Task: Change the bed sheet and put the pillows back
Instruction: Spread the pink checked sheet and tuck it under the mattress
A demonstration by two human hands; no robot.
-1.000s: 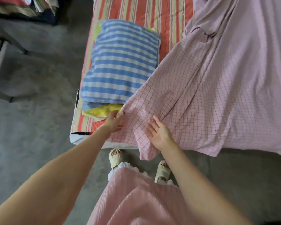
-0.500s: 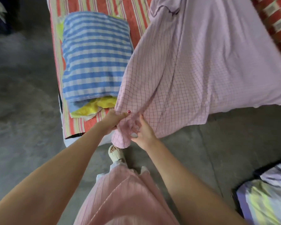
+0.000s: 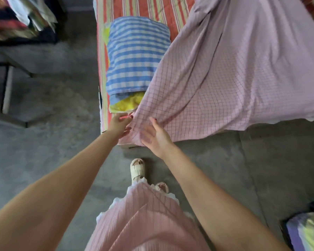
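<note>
A pink checked bed sheet (image 3: 225, 78) lies across the red-striped mattress (image 3: 152, 8), and its near corner hangs over the bed's edge. My left hand (image 3: 121, 124) pinches the sheet's left edge at that corner. My right hand (image 3: 156, 136) is spread flat, palm up, against the hanging corner. A blue-and-white striped pillow (image 3: 138, 55) lies on the mattress to the left of the sheet, stacked on a yellow pillow (image 3: 127, 104). The sheet's edge overlaps the right side of both pillows.
I stand on a grey concrete floor (image 3: 53, 142) at the bed's near corner. A metal frame (image 3: 7, 87) and a heap of cloth (image 3: 16, 20) are at the far left. A folded bundle (image 3: 306, 230) lies on the floor at the lower right.
My right hand has let go of the bunched corner and opened flat against it. The sheet's corner is spread wider over the bed's edge. My left hand keeps its hold.
</note>
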